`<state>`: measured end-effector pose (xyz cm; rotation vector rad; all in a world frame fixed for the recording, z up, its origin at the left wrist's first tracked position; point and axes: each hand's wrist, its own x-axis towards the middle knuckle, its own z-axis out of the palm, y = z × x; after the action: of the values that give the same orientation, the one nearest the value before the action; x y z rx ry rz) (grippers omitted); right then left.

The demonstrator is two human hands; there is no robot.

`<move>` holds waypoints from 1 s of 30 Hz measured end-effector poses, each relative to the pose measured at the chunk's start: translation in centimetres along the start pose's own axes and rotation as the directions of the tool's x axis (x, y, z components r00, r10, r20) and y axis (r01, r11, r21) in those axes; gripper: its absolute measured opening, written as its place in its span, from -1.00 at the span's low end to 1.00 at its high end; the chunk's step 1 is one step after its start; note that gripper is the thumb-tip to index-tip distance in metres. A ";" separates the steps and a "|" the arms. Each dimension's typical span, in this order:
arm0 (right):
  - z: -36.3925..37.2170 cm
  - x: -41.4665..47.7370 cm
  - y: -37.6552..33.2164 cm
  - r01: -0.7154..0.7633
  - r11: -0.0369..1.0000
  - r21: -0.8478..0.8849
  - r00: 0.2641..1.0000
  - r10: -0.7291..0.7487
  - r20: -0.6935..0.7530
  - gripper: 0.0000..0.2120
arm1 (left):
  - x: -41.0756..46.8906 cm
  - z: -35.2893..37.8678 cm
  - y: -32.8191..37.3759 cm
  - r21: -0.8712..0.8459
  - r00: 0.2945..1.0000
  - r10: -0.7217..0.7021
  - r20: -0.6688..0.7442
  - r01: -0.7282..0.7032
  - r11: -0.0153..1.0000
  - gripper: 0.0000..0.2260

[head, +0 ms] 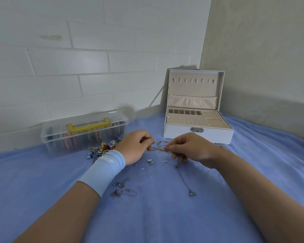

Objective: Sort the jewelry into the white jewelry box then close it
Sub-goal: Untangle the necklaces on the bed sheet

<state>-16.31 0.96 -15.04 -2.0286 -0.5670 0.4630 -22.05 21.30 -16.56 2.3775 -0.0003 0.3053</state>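
Observation:
The white jewelry box point(181, 133) stands open at the back right, its beige lid upright against the wall. A thin gold chain point(158, 148) is stretched between my left hand point(136, 149) and my right hand point(188, 149), both pinching it just above the blue cloth in front of the box. A silver necklace with a pendant point(191, 192) trails down from under my right hand. Small silver pieces point(149, 161) lie below the chain, and more silver chains point(120, 188) lie near my left forearm. A heap of gold and blue jewelry point(102, 149) sits behind my left wrist.
A clear plastic case with a yellow handle point(88, 128) stands at the back left against the tiled wall. A blue cloth point(156, 216) covers the whole surface. A small gold piece point(222, 146) lies right of the box front. My left wrist wears a light blue band.

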 end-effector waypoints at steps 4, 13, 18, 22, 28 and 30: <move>0.2 0.1 0.0 -0.012 0.996 0.093 1.000 0.014 -0.028 -0.86 | 0.0 -0.1 -0.3 -0.025 1.000 -0.029 -0.004 0.029 0.999 -0.86; -0.4 -0.1 0.0 0.037 0.977 -0.209 0.995 -0.055 -0.079 -0.92 | -0.2 0.1 -0.8 0.254 0.995 -0.006 -0.100 0.031 0.967 -0.88; -0.6 -1.1 -0.8 -0.088 0.778 -0.622 0.990 0.137 0.032 -0.70 | -0.9 0.4 1.1 0.289 0.973 0.231 0.010 -0.224 0.931 -0.94; -0.9 -1.4 -1.0 -0.069 0.743 -0.666 0.987 0.148 0.063 -0.86 | -1.2 1.5 2.2 0.394 0.955 0.241 0.172 -0.291 0.872 -0.91; -3.0 -1.8 -0.9 -0.061 0.824 -0.563 0.978 0.164 0.133 -0.89 | -1.2 1.2 2.0 0.471 0.952 0.212 0.221 -0.294 0.831 -0.91; -3.4 -1.7 -0.8 -0.082 0.889 -0.451 0.976 0.164 0.146 -0.89 | -1.2 0.8 1.8 0.466 0.951 0.211 0.225 -0.295 0.834 -0.91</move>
<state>-16.10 -2.01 -12.59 -2.4876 -0.7046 0.6451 -23.25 19.30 -16.18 2.9180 -0.3623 0.2526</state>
